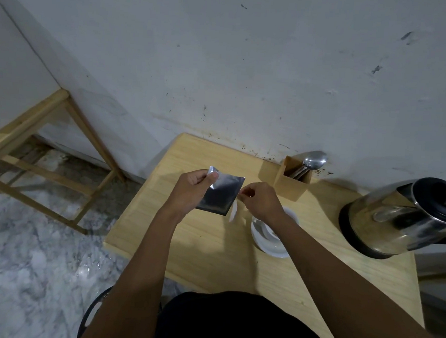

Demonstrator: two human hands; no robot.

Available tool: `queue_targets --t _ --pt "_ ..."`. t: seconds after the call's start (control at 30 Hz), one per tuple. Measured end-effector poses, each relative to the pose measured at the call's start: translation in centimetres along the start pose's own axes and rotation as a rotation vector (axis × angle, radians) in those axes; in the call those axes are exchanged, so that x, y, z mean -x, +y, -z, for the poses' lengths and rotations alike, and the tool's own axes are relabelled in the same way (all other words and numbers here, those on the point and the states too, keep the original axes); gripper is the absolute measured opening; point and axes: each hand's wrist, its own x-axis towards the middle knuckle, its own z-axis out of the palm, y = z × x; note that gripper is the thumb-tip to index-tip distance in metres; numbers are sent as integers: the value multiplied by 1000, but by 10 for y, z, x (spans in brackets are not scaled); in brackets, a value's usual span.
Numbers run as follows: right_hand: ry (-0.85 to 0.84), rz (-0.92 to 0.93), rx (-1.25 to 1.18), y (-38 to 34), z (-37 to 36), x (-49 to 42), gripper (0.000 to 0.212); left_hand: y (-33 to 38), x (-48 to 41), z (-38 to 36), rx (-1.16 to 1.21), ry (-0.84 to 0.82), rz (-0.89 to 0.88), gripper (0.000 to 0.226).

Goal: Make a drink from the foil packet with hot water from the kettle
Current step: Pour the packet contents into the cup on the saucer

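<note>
A square silver foil packet (221,195) is held up above the wooden table (212,246). My left hand (193,188) pinches its upper left corner. My right hand (260,200) pinches the packet's right edge, and a thin white strip (233,211) hangs down from there. A white cup (272,237) stands on the table below my right wrist, partly hidden by my forearm. The steel kettle (401,219) with a black lid sits on its black base at the right of the table.
A wooden holder (291,181) with metal spoons (313,161) stands at the back of the table against the wall. A wooden frame (47,158) stands on the marble floor to the left. A dark stool edge (93,315) shows below my left arm.
</note>
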Motion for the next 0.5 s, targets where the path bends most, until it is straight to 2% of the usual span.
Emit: queue_targets --t 0.13,0.2,0.3,0.4,0.5 --pt "65 6 -91 -4 10 10 21 -2 3 -2 1 3 6 30" --pt "71 8 -303 -11 24 23 26 -3 5 -4 10 -1 18 31" --pt "-57 32 -649 -13 41 49 26 -1 8 -12 53 -22 21 35" --pt "-105 93 -693 -6 47 71 19 4 10 -29 239 -56 30 34" --pt "-76 89 -802 9 52 89 26 9 10 -49 422 -89 86 23"
